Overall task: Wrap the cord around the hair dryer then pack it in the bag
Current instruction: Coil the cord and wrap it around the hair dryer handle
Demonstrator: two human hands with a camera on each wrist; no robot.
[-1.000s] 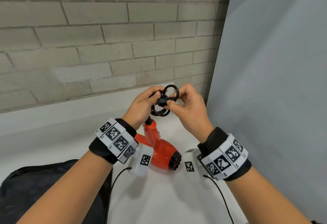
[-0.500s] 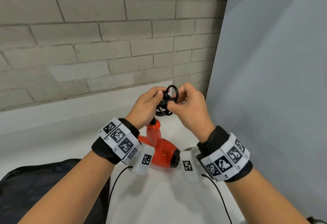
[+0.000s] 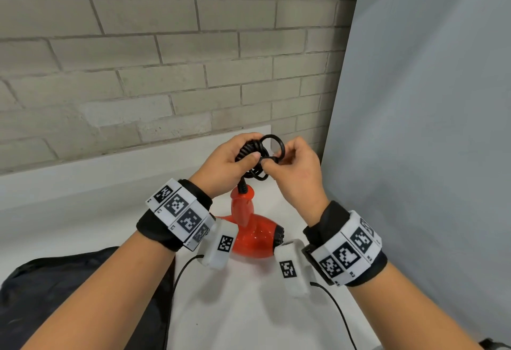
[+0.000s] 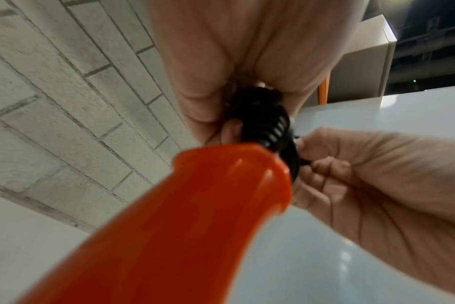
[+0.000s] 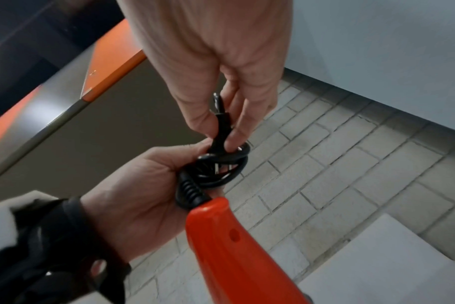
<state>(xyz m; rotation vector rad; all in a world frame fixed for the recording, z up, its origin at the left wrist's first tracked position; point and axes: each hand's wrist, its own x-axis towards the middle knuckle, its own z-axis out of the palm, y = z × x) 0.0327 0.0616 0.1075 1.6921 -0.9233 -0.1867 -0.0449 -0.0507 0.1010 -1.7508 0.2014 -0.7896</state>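
This looks like a test room or lab, not a home. A bare white table (image 3: 83, 197) stands against a gray brick wall (image 3: 138, 59), with a plain gray screen (image 3: 428, 100) on one side, and marker bands (image 3: 179, 208) wrap the wrists.

Two bare forearms reach forward, each wrist wrapped in a black band with white coded tags. The left hand (image 3: 225, 163) is curled closed, thumb pressed over its fingers. The right hand (image 3: 294, 168) sits just beside it, thumb and fingertips pinched together, knuckles raised.
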